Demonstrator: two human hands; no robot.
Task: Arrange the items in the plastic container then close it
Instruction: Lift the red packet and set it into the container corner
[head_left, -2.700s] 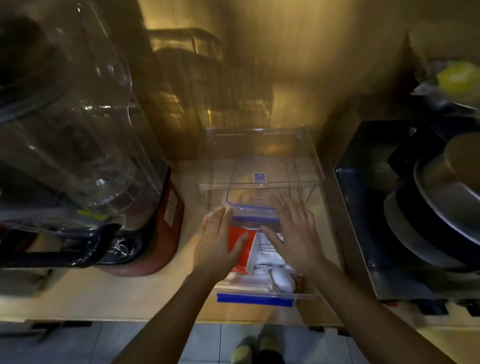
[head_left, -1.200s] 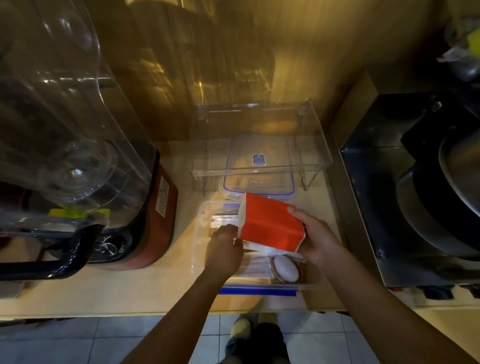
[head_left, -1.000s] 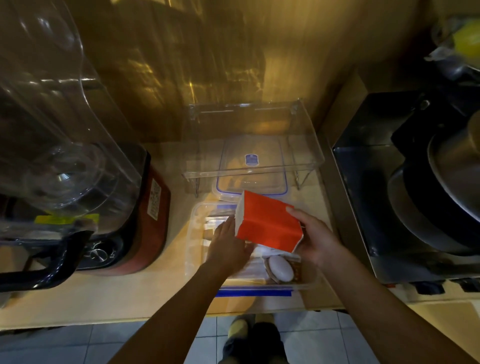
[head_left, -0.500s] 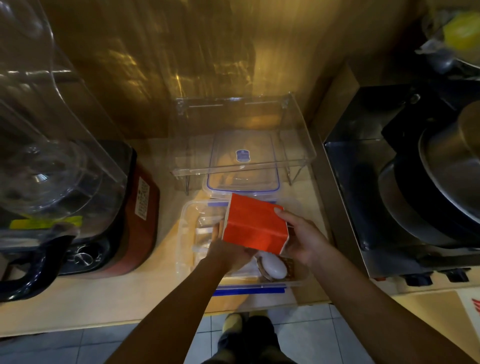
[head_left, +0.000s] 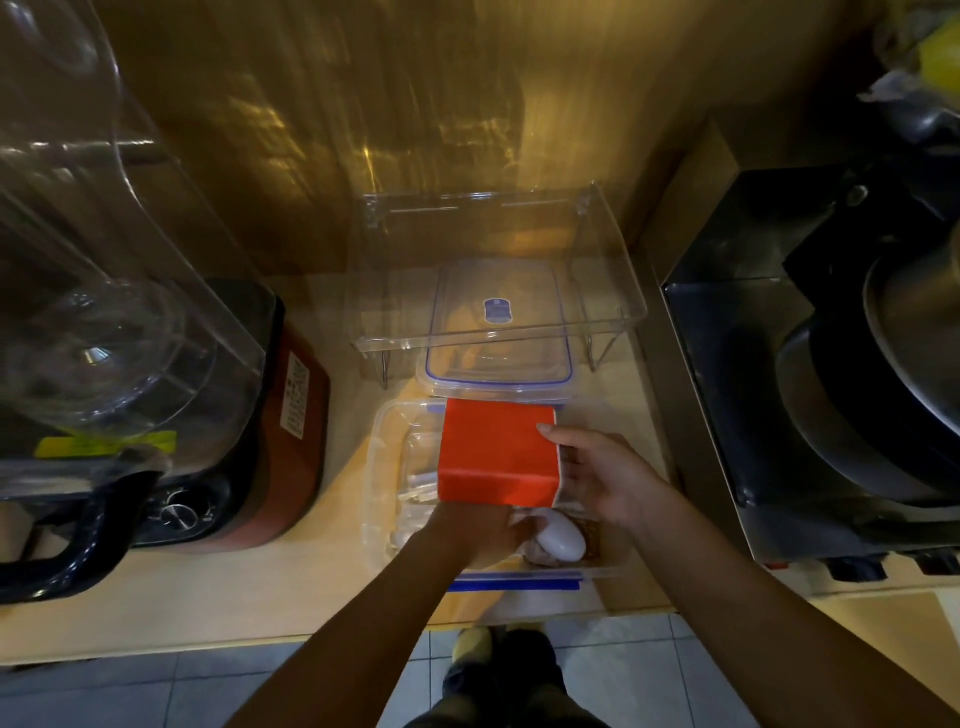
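A clear plastic container (head_left: 382, 441) with a blue front clip sits on the counter near its front edge. My right hand (head_left: 605, 475) holds a red box (head_left: 496, 452) by its right side, level above the container. My left hand (head_left: 480, 532) reaches under the box's near edge, its fingers hidden, so I cannot tell what it grips. Inside the container lie pale sticks (head_left: 421, 486) on the left and a white oval object (head_left: 561, 540) at the front right. The container's blue-rimmed lid (head_left: 498, 364) lies just behind it.
A clear acrylic shelf (head_left: 498, 249) stands over the lid against the wall. A blender with a red base (head_left: 291, 441) fills the left. A metal stove (head_left: 753, 415) with stacked pans (head_left: 893, 374) borders the right. The counter edge runs below the container.
The red box was lifted out of the container by my right hand, then turned from tilted to level over it. My left hand slid beneath the box.
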